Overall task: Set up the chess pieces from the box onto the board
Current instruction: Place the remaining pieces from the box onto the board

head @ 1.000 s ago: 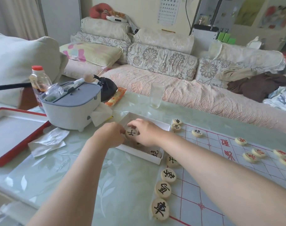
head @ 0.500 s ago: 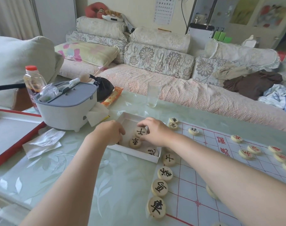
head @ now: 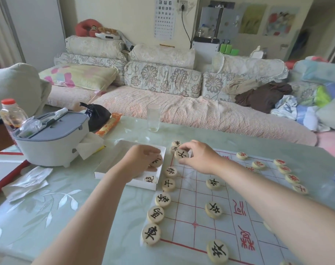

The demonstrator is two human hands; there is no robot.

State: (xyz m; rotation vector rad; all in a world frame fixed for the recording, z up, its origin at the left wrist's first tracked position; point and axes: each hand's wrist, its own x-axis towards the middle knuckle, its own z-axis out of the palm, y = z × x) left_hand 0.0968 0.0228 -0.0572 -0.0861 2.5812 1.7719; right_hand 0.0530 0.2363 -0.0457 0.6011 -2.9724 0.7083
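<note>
So the right hand (head: 199,157) had a black piece (head: 181,154) pinched between thumb and fingertips, face up, just over the far end of the board (head: 191,207) by its left edge. There was a gap in the row of black pieces (head: 163,199) lined up along that edge, and the piece hung about over it, so I'd say that gap was where it was headed. Holding it flat with the character showing makes sense to me: you can read which piece it is and drop it straight on its crossing. Meanwhile the left hand (head: 141,159) was down in the white box (head: 109,169), fingers curled over a second piece (head: 156,161). It looked like a grip, though the thumb was hidden, so I couldn't tell how firm. One loose piece (head: 151,179) lay in the box's near corner on the board side. The box sat on the table (head: 67,207) just beside the board's left edge, which keeps each trip short — probably why both hands were working at once. Three black soldiers (head: 213,209) stood further in from the row, and the red pieces (head: 284,169) ran along the right edge. My read: black's side was nearly filled in, with only a few pieces left to bring over.
</note>
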